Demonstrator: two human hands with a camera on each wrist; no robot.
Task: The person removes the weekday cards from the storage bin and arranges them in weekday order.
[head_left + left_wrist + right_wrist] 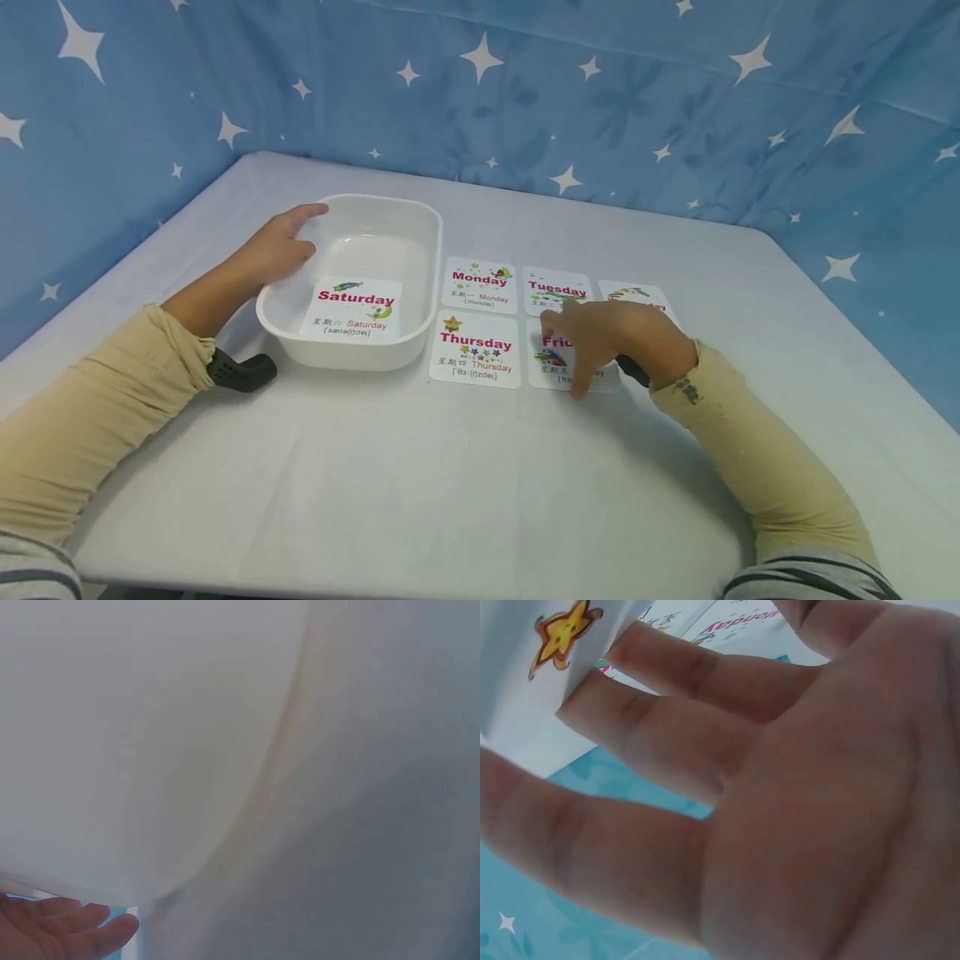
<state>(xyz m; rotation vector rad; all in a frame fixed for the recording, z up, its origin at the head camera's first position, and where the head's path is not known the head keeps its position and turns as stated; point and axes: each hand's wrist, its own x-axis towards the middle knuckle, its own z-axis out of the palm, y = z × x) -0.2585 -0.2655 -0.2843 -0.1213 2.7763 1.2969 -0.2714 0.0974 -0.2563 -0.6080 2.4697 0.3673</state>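
Observation:
My left hand (pixel 276 250) holds the left rim of a white plastic basin (pixel 433 250), index finger stretched along it and thumb on the inside. A Saturday card (pixel 352 310) lies in the near part of the basin. On the right, my right hand (pixel 603 333) is spread over the Friday card (pixel 551 379), thumb down near its lower edge. In the right wrist view, fingertips (pixel 581 701) meet a white card with a yellow star (pixel 564 637). The Tuesday card (pixel 555 279) is just beyond that hand, and the Thursday card (pixel 474 350) lies to its left.
The Monday card (pixel 482 285) lies behind Thursday, beside the basin. A card partly covered by the right hand, apparently Wednesday (pixel 637 294), ends the back row. A white cloth (pixel 420 483) covers the table. A blue star-patterned curtain (pixel 525 100) hangs behind and at both sides.

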